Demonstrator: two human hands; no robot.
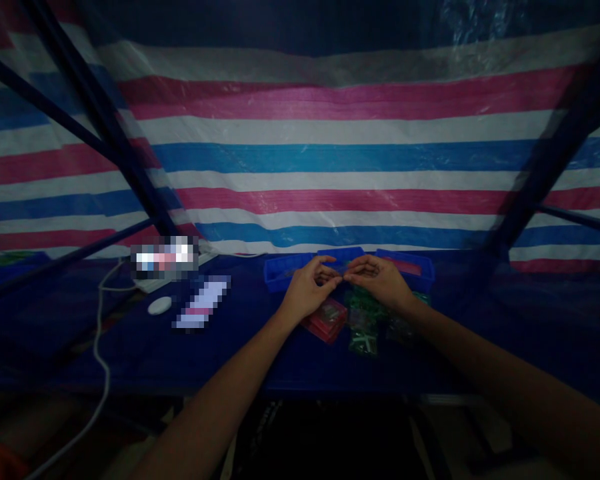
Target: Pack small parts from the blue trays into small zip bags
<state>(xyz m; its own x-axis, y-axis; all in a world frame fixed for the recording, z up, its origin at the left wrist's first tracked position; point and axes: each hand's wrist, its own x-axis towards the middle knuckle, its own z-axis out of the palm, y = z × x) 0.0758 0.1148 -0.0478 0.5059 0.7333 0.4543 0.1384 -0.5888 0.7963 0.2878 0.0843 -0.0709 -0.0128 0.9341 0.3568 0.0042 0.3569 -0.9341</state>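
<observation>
My left hand [309, 288] and my right hand [381, 281] meet over the blue table, thumbs and fingertips pinched close together. Whatever lies between the fingertips is too small and dark to name. Below my left hand is a small stack of red packets [327, 321]. Several clear packets with green contents [364, 337] lie under and in front of my right hand. Just behind the hands stand a left blue bin [275, 275], a middle blue bin [339, 254] and a right blue bin [427, 268]. Something red or pink [403, 266] lies in the right bin.
On the left are a blurred-out flat device [203, 303], a white round object [160, 306] and another blurred item [164, 257]. A white cable [100, 340] runs down the left side. Dark blue frame poles [545, 160] and a striped tarp [330, 157] enclose the table [240, 353].
</observation>
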